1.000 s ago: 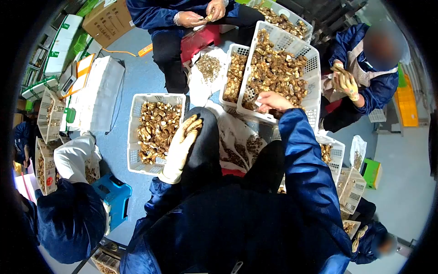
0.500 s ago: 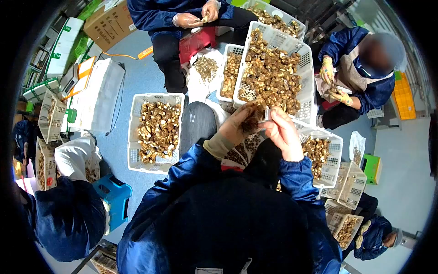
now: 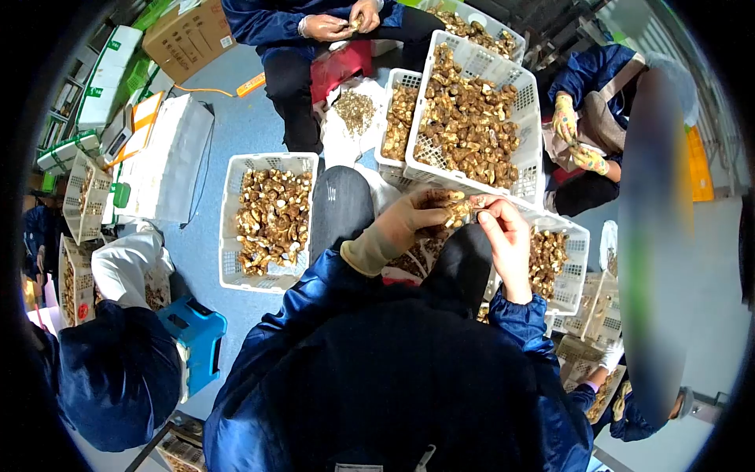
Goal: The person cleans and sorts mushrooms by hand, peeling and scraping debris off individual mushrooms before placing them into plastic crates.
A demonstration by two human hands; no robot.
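Observation:
In front of my knees, my left hand (image 3: pixel 405 224), in a pale glove, is closed around a brown-and-cream mushroom (image 3: pixel 454 211). My right hand (image 3: pixel 506 232) meets it from the right, thumb and forefinger pinched at the mushroom's edge. Whatever sits in that pinch is too small to make out. Just beyond both hands stands a large white crate (image 3: pixel 531 149) heaped with brown mushrooms (image 3: pixel 472 118). Under my right forearm is another white crate (image 3: pixel 578 267) with mushrooms, and left of my knee a third crate (image 3: pixel 228 259) holds more.
Across from me a co-worker's gloved hands (image 3: pixel 338 25) handle a small piece. Crumbly scraps (image 3: pixel 354 112) lie on a white bag. At right sits another co-worker in patterned gloves (image 3: pixel 578 138). A blue stool (image 3: pixel 206 342) and white boxes (image 3: pixel 177 157) stand left.
Both my hands have come slightly lower and toward me, and the mushroom is turned so its pale side shows. My right fingers have tilted downward. A white-gloved hand has appeared at the lower right.

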